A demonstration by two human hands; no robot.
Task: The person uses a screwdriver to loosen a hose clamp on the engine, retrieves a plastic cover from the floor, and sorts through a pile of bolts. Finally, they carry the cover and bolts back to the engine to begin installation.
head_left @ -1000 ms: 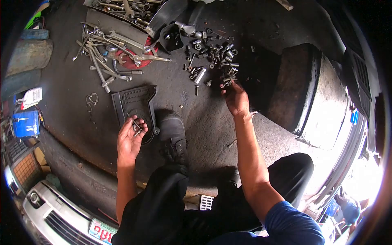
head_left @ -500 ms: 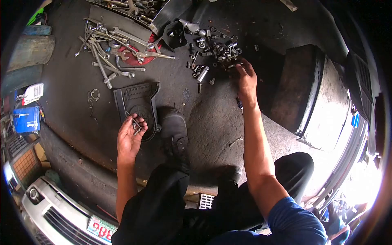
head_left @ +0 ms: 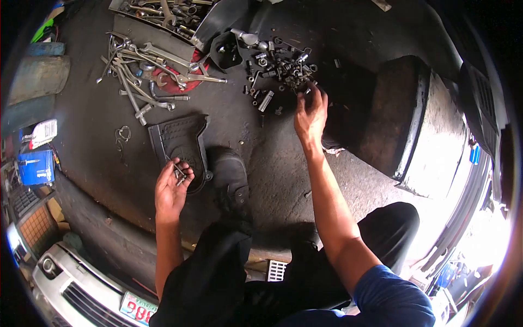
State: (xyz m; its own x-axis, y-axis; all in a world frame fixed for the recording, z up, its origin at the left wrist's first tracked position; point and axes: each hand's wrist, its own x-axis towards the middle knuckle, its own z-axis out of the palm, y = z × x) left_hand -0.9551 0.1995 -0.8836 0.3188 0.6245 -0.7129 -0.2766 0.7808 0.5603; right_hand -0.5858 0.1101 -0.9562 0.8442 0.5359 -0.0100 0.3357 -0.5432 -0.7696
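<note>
Left hand (head_left: 172, 191) over black cover (head_left: 185, 136): curled on bolts (head_left: 180, 176) | right hand (head_left: 311, 115) right of cover: at socket pile (head_left: 289, 72), can't tell grip | wrenches (head_left: 132, 82) beyond cover

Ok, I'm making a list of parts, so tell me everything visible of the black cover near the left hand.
The black cover looks like plastic, with a raised edge, a round ribbed patch, a rounded near end and a small lug at its lower right. It lies flat on the floor, beside the shoe. The left hand hides part of it; whether hand or shoe touches it cannot be told.
</note>
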